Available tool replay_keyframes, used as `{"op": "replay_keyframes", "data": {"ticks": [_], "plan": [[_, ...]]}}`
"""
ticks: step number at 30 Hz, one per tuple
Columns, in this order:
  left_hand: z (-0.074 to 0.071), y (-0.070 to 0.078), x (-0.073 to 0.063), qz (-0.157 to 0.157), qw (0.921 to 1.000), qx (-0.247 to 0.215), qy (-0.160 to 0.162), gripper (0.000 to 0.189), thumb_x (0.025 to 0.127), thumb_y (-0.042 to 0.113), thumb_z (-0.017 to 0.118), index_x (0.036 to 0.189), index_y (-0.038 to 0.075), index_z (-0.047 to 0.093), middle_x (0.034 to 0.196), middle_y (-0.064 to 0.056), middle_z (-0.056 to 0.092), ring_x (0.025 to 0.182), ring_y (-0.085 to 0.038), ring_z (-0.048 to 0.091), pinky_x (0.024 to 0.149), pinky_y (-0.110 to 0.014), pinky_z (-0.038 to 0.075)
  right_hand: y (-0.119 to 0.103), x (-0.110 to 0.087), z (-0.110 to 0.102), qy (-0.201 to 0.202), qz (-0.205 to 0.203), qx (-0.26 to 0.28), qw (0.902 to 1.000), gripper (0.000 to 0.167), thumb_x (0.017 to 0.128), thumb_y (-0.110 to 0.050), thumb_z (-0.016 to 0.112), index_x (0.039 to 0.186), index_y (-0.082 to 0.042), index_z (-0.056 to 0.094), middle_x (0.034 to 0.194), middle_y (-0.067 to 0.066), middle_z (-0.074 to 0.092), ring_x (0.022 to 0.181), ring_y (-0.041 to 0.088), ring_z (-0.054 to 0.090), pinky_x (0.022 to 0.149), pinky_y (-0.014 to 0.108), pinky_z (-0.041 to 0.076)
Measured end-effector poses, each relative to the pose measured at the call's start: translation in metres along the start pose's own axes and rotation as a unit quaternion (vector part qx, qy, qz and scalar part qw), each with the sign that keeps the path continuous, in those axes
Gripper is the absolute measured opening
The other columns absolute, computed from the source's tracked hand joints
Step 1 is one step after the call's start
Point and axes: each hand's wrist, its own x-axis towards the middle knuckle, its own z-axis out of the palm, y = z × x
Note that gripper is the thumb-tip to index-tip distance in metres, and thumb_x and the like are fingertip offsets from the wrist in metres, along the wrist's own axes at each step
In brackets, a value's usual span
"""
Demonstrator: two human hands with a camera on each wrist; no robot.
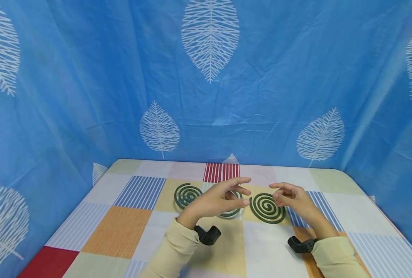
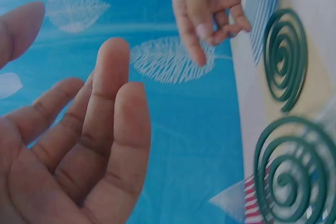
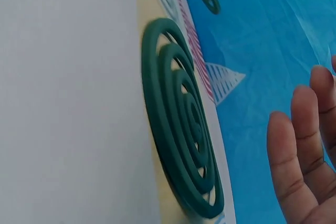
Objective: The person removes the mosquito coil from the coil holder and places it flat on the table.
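Three dark green mosquito coils lie flat in a row on the patterned cloth. My left hand hovers over the middle coil, hiding part of it in the head view; its fingers are relaxed and hold nothing. Left of that hand is another coil, fully spiralled and partly bordered by the wrist. The right coil lies between the hands, its right edge beneath my right hand. That hand is raised with fingers loosely bent and nothing in them. In the right wrist view, this coil appears edge-on beside the fingers.
A patchwork-patterned cloth covers the table. Blue sheeting with white leaf prints hangs behind the table and along both sides. Each wrist bears a black strap-like mount, the left one and the right one.
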Motion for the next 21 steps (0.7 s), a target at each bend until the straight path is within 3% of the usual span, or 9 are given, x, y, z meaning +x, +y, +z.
{"op": "replay_keyframes", "data": {"ticks": [6, 11, 15, 21], "plan": [[-0.016, 0.005, -0.008, 0.03, 0.9988, -0.007, 0.038, 0.056, 0.107, 0.007, 0.067, 0.16, 0.002, 0.049, 0.138, -0.021, 0.069, 0.113, -0.021, 0.071, 0.098, -0.028, 0.056, -0.001, 0.002, 0.012, 0.004, -0.043, 0.0, 0.999, 0.027, 0.108, -0.001, 0.064, 0.128, -0.014, 0.074, 0.099, 0.001, 0.075, 0.086, 0.015, 0.073, 0.077, 0.028, 0.062], [-0.024, 0.002, -0.013, 0.05, 0.9952, -0.028, 0.079, 0.054, 0.108, 0.008, 0.066, 0.159, 0.003, 0.052, 0.135, -0.023, 0.071, 0.112, -0.025, 0.073, 0.097, -0.032, 0.059, -0.001, 0.003, 0.022, 0.019, -0.06, -0.022, 0.9978, 0.024, 0.105, 0.002, 0.066, 0.126, -0.006, 0.075, 0.098, 0.0, 0.074, 0.086, 0.013, 0.072, 0.075, 0.026, 0.061], [-0.029, -0.008, -0.017, 0.07, 0.9917, -0.003, 0.108, 0.054, 0.107, 0.006, 0.066, 0.159, 0.002, 0.051, 0.131, -0.023, 0.073, 0.114, -0.026, 0.073, 0.097, -0.031, 0.059, 0.0, 0.006, 0.032, 0.035, -0.086, -0.037, 0.995, 0.022, 0.103, 0.006, 0.067, 0.124, 0.003, 0.073, 0.097, -0.002, 0.074, 0.086, 0.01, 0.071, 0.076, 0.021, 0.058], [-0.034, -0.028, -0.024, 0.071, 0.9889, 0.02, 0.129, 0.055, 0.107, 0.005, 0.067, 0.159, 0.0, 0.05, 0.124, -0.021, 0.075, 0.106, -0.026, 0.073, 0.091, -0.03, 0.058, -0.002, 0.008, 0.043, 0.058, -0.097, -0.036, 0.9929, 0.019, 0.102, 0.007, 0.067, 0.12, 0.011, 0.071, 0.095, -0.002, 0.073, 0.079, 0.015, 0.068, 0.072, 0.021, 0.056]]}}
